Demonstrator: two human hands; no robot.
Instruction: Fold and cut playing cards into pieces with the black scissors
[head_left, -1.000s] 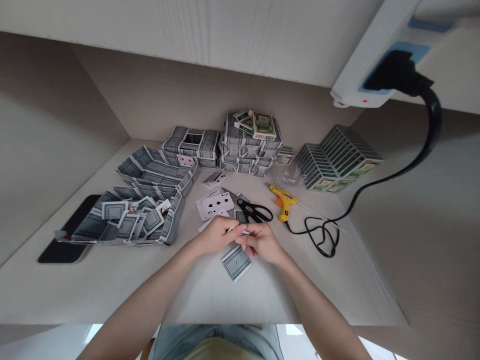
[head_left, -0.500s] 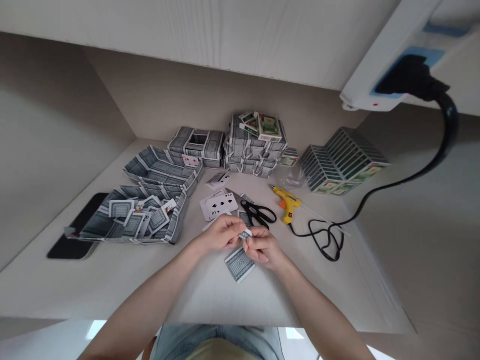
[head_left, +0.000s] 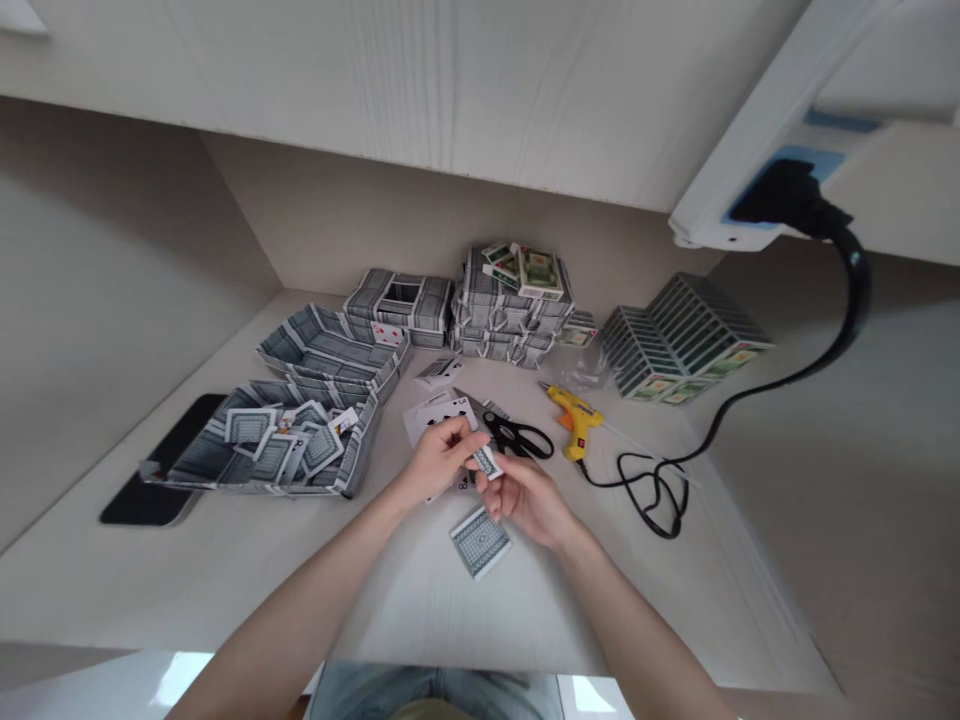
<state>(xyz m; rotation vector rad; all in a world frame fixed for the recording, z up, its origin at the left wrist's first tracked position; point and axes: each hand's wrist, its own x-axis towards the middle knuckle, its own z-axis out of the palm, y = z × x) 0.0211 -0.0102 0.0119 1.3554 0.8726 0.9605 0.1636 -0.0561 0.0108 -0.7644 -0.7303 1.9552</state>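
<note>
My left hand [head_left: 439,455] and my right hand [head_left: 529,495] meet over the middle of the desk. Both pinch a small folded playing card piece [head_left: 487,462] with a grey patterned back. Just below the hands a playing card [head_left: 480,541] lies face down on the desk. Face-up cards [head_left: 435,412] lie just beyond my left hand. Black scissors [head_left: 517,436] rest right behind my fingers.
A yellow glue gun [head_left: 571,414] with a black cord [head_left: 652,490] lies right of the scissors. Trays built from cards [head_left: 285,440] sit at the left, card-built boxes [head_left: 510,300] and a row of card decks [head_left: 679,335] at the back. A black phone [head_left: 161,470] lies far left.
The hands have lifted slightly away from the face-down card and turned the small piece between the fingers. The view has shifted a little.
</note>
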